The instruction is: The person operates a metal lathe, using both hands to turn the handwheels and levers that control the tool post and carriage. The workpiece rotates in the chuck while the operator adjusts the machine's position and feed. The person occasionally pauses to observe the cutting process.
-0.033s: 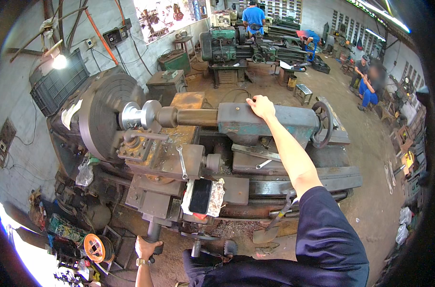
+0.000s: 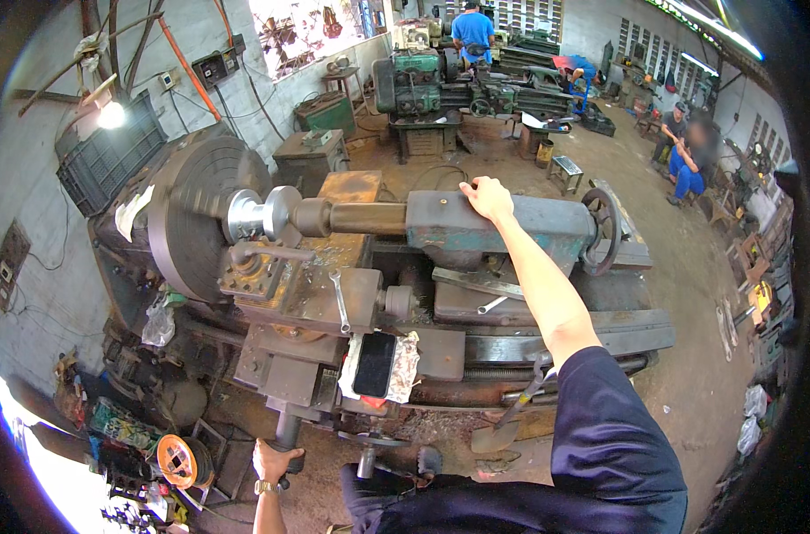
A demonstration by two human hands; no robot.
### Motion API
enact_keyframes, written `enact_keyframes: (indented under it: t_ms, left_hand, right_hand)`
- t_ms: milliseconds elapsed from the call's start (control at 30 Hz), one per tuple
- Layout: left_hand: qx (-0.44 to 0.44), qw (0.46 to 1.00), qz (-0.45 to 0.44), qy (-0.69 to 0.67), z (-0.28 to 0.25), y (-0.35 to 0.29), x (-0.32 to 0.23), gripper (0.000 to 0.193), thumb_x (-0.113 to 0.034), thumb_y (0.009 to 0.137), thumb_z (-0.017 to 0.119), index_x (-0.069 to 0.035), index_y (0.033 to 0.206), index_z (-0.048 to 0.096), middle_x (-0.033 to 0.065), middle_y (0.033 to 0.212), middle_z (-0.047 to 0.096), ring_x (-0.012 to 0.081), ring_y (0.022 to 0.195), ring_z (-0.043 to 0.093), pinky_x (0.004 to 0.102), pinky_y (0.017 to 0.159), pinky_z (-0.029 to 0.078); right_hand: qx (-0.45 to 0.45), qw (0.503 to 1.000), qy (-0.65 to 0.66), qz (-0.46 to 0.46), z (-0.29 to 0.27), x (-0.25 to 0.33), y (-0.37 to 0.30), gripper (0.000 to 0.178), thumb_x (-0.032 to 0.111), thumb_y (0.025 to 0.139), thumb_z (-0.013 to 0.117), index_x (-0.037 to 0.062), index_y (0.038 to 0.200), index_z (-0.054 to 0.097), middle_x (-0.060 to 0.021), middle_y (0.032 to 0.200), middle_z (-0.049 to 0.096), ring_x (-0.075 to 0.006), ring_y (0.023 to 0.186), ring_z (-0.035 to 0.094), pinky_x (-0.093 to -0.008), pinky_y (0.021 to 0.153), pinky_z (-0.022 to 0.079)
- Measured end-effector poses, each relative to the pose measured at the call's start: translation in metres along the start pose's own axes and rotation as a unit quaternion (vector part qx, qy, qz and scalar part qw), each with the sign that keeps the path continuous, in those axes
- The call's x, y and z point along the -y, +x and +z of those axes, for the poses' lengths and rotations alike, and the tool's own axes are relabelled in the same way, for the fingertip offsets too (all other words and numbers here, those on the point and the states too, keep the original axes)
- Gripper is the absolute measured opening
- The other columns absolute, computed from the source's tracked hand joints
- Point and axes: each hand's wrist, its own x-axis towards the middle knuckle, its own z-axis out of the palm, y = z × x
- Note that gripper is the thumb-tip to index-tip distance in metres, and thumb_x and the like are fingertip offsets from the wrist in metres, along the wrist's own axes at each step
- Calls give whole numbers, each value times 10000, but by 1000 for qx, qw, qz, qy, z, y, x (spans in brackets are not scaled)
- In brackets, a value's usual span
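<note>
Below the lathe carriage, my left hand (image 2: 270, 463) is wrapped round the dark handle (image 2: 295, 462) of a crank on the cross slide. My right hand (image 2: 489, 198) lies on top of the grey tailstock (image 2: 538, 227), its fingers bent toward the far edge. A shiny round metal workpiece (image 2: 261, 216) sits between the large chuck (image 2: 196, 214) and the tailstock quill (image 2: 368, 218). The chuck's face is streaked by motion. In front of the workpiece stands the tool post (image 2: 249, 278) with its lever. Metal chips are scattered beside it.
A wrench (image 2: 339, 301) and a phone (image 2: 375, 365) on a stained cloth lie on the carriage. The tailstock handwheel (image 2: 601, 231) is at right. A shovel (image 2: 496, 436) leans at the lathe's front. People work at another lathe (image 2: 476, 93); two others sit at far right.
The chuck's face shows different blur streaks, so it is turning. Both my hands stay where they were.
</note>
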Motion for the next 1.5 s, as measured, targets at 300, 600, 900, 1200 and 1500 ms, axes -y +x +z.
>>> enact_keyframes:
  t_ms: [300,600,900,1200,1500]
  left_hand:
    - [-24,1000,7,4,-2,-3,-4,1094,-499,448,962,107,1239,511,257,1180,633,381,1117,620,430,953,511]
    - [-32,999,9,4,-5,-7,-8,1010,-470,451,964,83,1183,542,237,1147,653,372,1082,638,430,944,515]
    - [-27,1000,6,2,-6,-6,-8,1015,-471,457,963,99,1178,535,256,1152,648,383,1078,638,438,932,525]
    - [-22,1000,6,-9,-6,-7,-9,1018,-468,463,962,80,1205,531,243,1172,639,380,1115,618,430,978,493]
    - [-16,1000,5,-6,-4,-4,-5,1103,-470,454,962,121,1264,501,274,1183,637,376,1112,633,418,968,506]
  right_hand:
    - [-5,1000,-9,0,1,0,0,510,526,935,566,85,1145,713,-196,1085,713,-359,1018,689,-453,901,542]
    - [14,1000,1,10,-3,3,-1,537,541,936,563,82,1177,705,-209,1125,699,-370,1066,668,-458,931,525]
    - [24,1000,-4,8,-2,1,1,542,543,936,555,84,1185,702,-207,1132,696,-369,1072,665,-458,936,523]
    - [4,1000,8,12,-3,4,-2,516,517,920,577,76,1152,712,-198,1095,714,-355,1048,683,-447,924,538]
    - [15,1000,10,17,-3,3,0,524,531,934,568,87,1177,704,-192,1128,705,-361,1071,671,-452,938,528]
